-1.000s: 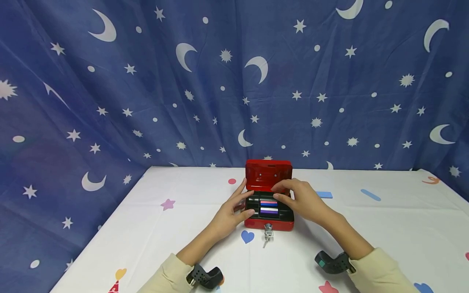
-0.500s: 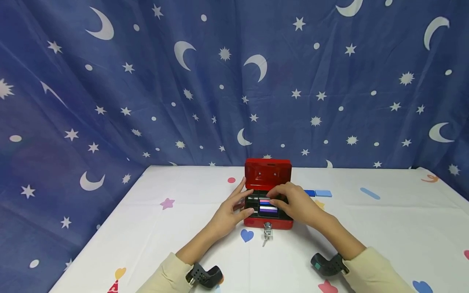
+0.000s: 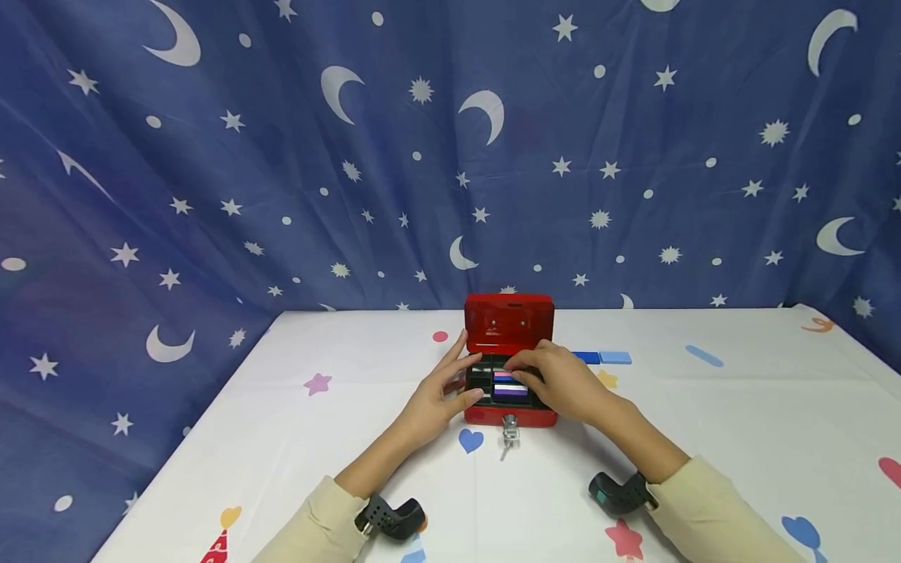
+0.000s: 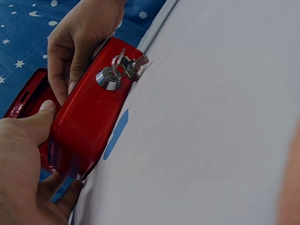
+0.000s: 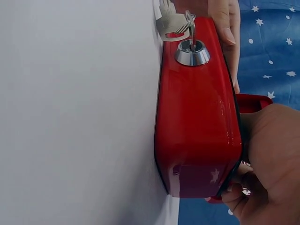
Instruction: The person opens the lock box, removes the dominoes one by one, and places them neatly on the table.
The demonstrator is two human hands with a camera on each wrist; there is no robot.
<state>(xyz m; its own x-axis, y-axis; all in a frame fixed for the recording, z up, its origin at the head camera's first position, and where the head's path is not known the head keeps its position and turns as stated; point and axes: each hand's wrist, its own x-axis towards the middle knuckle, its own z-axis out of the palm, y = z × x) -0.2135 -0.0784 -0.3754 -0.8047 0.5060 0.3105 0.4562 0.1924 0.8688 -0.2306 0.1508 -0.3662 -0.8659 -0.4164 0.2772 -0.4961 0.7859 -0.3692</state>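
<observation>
A red cash box (image 3: 510, 417) stands with its lid (image 3: 508, 324) raised. Its black inner tray has several compartments. Inside, near the middle, lie a pink-and-blue striped bar (image 3: 502, 376) and a white-and-purple striped bar (image 3: 510, 390). My left hand (image 3: 431, 403) grips the box's left side, thumb at the front rim and fingers spread along the side. My right hand (image 3: 563, 381) reaches over the right side, thumb and index fingertips right at the pink-and-blue bar. I cannot tell whether it pinches the bar. In the left wrist view, these fingertips dip behind the front wall.
Keys (image 3: 507, 446) hang from the lock on the box front. A dark blue strip (image 3: 587, 357) and a light blue strip (image 3: 615, 357) show on the white tablecloth (image 3: 739, 422) behind the right hand. A blue moon-and-star curtain (image 3: 352, 195) closes off the back.
My right hand has moved left and slightly forward over the tray, its fingertips now at the pink-and-blue bar. The left hand keeps its grip. The head view has tilted down slightly.
</observation>
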